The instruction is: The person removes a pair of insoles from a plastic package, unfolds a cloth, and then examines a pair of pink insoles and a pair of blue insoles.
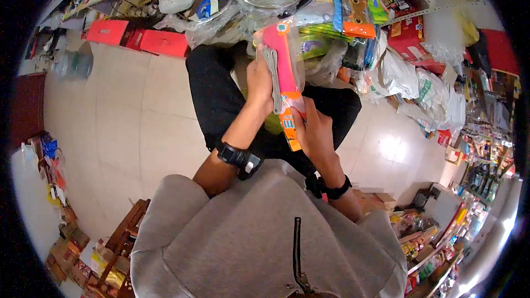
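Between my two hands is a pink and orange package [285,66] in clear plastic, tilted slightly, with grey folded material [271,80] along its left side. My left hand [259,84] is closed round the left side, against the grey material. My right hand [316,132] grips the lower right part, near the orange end. Just beyond the package lie green packets [314,44] and crumpled clear plastic. An orange and brown packet [354,5] rests on the pile farther back to the right.
Red boxes [164,43] stand at the back left on the tiled floor [160,94]. White plastic bags [433,91] lie to the right. A wooden stool or rack [124,232] is at the lower left, and stocked shelves line the right side.
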`<action>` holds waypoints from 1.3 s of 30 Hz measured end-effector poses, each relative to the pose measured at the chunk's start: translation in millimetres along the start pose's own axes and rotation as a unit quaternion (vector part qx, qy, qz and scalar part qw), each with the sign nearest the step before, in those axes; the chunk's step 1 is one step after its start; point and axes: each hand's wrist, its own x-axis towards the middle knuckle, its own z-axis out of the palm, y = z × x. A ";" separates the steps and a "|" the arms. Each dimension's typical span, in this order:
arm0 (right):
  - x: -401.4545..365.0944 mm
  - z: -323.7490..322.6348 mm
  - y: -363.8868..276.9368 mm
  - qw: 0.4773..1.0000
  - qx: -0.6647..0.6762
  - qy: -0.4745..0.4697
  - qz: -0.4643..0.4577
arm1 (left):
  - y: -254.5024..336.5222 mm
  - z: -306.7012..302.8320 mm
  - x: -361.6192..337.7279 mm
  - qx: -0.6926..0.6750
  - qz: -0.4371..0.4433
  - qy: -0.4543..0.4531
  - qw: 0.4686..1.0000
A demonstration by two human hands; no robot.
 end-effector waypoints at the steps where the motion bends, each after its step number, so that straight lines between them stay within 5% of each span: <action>1: -2.5 0.3 -0.3 1.000 0.000 -0.003 -0.002 | 6.1 0.9 2.9 0.001 -0.015 0.010 1.000; 10: -18.3 -9.4 -7.9 0.999 -0.007 -0.049 -0.020 | 25.3 -7.9 44.5 -0.081 0.001 0.057 0.995; 16: -33.1 -18.9 0.1 0.993 0.099 -0.046 0.049 | 40.6 -30.3 75.1 -0.106 0.075 0.122 0.984; 18: -35.1 -26.1 1.5 0.964 0.227 -0.037 0.135 | 52.3 -45.4 79.7 -0.206 0.021 -0.002 0.978; 23: -32.0 -24.9 8.6 0.942 0.321 -0.023 0.093 | 34.2 -83.2 72.5 -0.263 -0.066 -0.182 0.945; 24: -30.3 -23.1 6.8 0.928 0.364 -0.023 0.080 | 34.1 -80.8 46.4 -0.348 -0.056 -0.265 0.898; 26: -26.3 -16.8 3.6 0.911 0.406 -0.023 0.066 | 21.3 -80.1 35.7 -0.391 -0.086 -0.250 0.882; 28: -22.1 -6.1 -0.3 0.849 0.509 -0.047 0.135 | 14.9 -62.9 8.8 -0.388 -0.140 -0.171 0.895; 29: -19.5 -1.5 -10.1 0.770 0.571 -0.052 0.278 | 16.5 -49.9 -3.3 -0.373 -0.152 -0.152 0.903; 30: -24.9 5.7 4.8 0.631 0.712 -0.127 0.279 | 16.1 -38.0 -13.4 -0.357 -0.163 -0.133 0.910; 32: -13.1 37.5 14.8 0.306 0.907 -0.251 0.141 | 4.6 -30.2 -26.6 -0.302 -0.140 -0.229 0.915; 36: -15.3 39.8 32.6 0.288 0.904 -0.257 0.185 | -0.6 -32.9 -31.4 -0.094 -0.106 -0.201 0.969; 38: -16.5 29.9 30.5 0.644 0.723 -0.180 0.175 | -12.4 -29.7 -29.0 -0.056 -0.053 -0.145 0.986; 39: -15.0 22.5 28.3 0.644 0.723 -0.180 0.176 | -16.0 -26.3 -28.5 -0.017 0.003 -0.090 0.996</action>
